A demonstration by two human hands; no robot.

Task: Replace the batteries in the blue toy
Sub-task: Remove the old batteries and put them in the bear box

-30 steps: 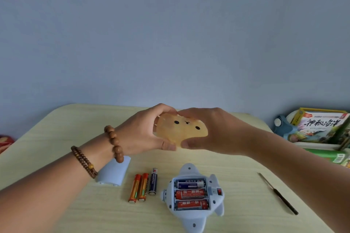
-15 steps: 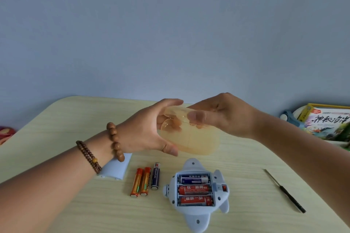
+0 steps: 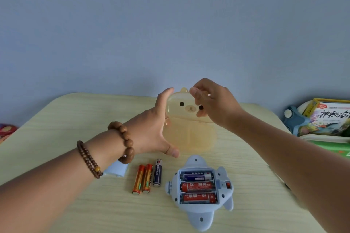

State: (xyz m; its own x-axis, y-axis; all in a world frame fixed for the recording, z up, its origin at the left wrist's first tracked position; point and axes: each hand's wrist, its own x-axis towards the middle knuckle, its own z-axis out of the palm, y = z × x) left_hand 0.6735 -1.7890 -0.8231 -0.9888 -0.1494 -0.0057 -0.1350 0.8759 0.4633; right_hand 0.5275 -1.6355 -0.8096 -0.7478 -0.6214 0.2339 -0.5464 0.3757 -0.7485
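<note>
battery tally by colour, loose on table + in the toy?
Orange, loose on the table: 2
Dark blue, loose: 1
Blue and white, in the blue toy: 1
Red, in the toy: 2
Total: 6

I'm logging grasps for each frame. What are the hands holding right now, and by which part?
Both hold the translucent bear box: left hand grips its left side, right hand pinches the lid's upper right.
</note>
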